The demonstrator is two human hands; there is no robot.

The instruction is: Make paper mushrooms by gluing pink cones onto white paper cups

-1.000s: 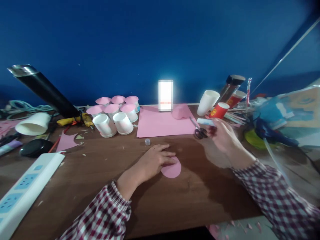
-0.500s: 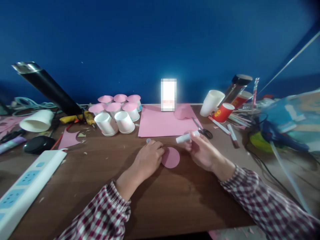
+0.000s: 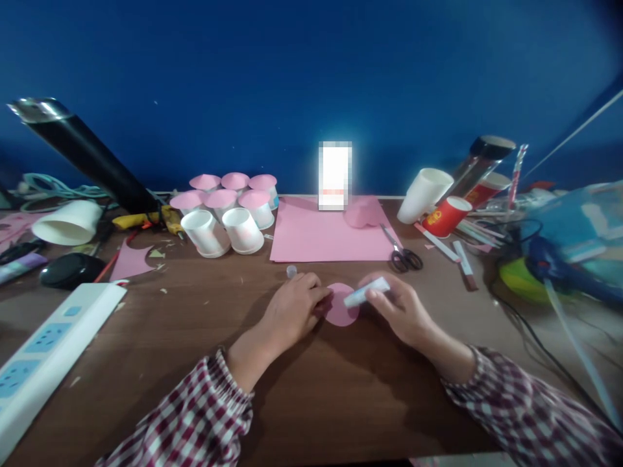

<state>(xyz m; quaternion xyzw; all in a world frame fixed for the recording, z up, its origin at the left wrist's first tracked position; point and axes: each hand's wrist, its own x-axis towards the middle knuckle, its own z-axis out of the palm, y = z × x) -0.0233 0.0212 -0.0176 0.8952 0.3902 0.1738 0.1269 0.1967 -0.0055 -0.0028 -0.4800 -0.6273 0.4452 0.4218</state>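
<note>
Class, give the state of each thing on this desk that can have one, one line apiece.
Pink disc, lying flat
White tube, slanted, lower end over the disc
Right hand, closed on the tube
Left hand, at the disc's left edge
Scissors, lying down
Clear cap, loose
Six rear cups, upside down, pink cones on top
Two front cups, upside down, uncapped
Far-left cup, on its side
Red cup, tilted

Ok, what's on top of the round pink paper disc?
The left hand overlaps the left edge of the disc; the white cylindrical tube in the right hand reaches over its right part. Parts beneath are hidden; whether the tube touches is unclear.
</note>
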